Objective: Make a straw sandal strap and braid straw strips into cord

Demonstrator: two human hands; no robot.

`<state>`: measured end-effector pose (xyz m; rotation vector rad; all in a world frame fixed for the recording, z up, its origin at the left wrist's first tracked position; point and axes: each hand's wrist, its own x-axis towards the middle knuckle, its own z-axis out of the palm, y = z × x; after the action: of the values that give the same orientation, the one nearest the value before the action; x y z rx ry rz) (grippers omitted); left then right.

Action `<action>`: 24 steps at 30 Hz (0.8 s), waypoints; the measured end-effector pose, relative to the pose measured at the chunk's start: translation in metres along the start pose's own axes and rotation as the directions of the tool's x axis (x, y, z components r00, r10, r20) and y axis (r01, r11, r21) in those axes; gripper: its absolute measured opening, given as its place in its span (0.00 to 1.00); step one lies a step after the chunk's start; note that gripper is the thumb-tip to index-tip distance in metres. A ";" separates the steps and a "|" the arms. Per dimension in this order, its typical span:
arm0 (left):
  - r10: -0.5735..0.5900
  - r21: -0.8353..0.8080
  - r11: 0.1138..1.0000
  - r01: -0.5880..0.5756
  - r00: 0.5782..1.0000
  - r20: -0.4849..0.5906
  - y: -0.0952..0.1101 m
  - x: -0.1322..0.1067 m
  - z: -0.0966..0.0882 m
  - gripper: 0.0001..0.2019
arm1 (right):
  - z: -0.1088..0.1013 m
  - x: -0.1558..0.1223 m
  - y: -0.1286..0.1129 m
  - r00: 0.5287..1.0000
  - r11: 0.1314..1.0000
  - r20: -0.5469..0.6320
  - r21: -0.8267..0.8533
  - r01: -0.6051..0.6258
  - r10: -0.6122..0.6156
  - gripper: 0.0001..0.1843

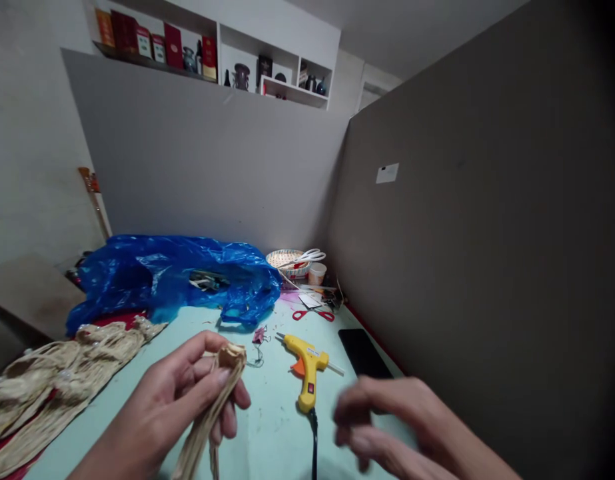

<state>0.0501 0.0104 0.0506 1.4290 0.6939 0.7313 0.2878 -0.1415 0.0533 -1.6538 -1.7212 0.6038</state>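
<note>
Head view: left hand (180, 393) clamped on a tan, fibrous strip bundle (203, 430); blurred right hand (417, 413) curled, fingers parted; between them, a pistol-shaped yellow plastic glue gun (310, 363) lies on the pale-green bench (267, 427).

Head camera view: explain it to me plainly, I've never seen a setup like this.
There's no machine here, just a person's two bare hands. The camera sits on their head, looking forward and down, so the arms enter from the bottom.

The left hand holds a bundle of pale strips. The right hand is blurred, with its fingers curled; it seems to hold nothing.

On the pale green tabletop lie a yellow glue gun between the hands, red-handled scissors farther back and a flat black object to the right. A crumpled blue plastic bag is at the back left.
</note>
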 end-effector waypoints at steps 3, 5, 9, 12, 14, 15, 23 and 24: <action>0.058 0.096 0.994 -0.049 0.994 -0.096 0.000 0.001 0.014 0.17 | 0.026 0.051 -0.036 0.997 0.979 -0.020 0.188 0.079 -0.076 0.12; 0.127 0.146 0.984 -0.105 0.981 -0.150 -0.002 0.004 0.016 0.15 | 0.042 0.077 -0.044 0.989 0.955 -0.059 0.255 0.150 -0.139 0.13; 0.122 0.126 0.986 -0.106 0.984 -0.132 -0.007 0.018 0.006 0.11 | 0.057 0.101 -0.034 0.974 0.892 -0.119 0.392 0.225 -0.193 0.12; 0.061 0.109 0.992 -0.057 0.998 -0.031 -0.011 0.029 0.000 0.10 | 0.055 0.108 -0.020 0.986 0.758 -0.040 0.635 0.152 -0.164 0.13; 0.001 0.025 1.000 -0.001 1.000 -0.009 -0.013 0.034 0.001 0.11 | 0.052 0.112 -0.013 0.990 0.649 0.019 0.757 0.076 -0.139 0.14; -0.036 -0.039 0.999 0.036 0.999 -0.005 -0.014 0.035 0.003 0.11 | 0.052 0.115 -0.010 0.991 0.609 0.043 0.792 0.041 -0.123 0.14; -0.108 -0.146 0.983 0.114 0.993 0.046 -0.027 0.040 0.014 0.17 | 0.062 0.125 0.009 0.996 0.531 -0.064 0.847 0.023 0.059 0.14; -0.128 -0.111 0.984 0.136 0.989 0.077 -0.030 0.041 0.013 0.17 | 0.062 0.125 0.014 0.993 0.527 -0.088 0.850 0.032 0.081 0.13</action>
<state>0.0859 0.0350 0.0219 1.2833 0.6747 0.6063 0.2551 -0.0090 0.0201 -0.9435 -0.9925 1.1206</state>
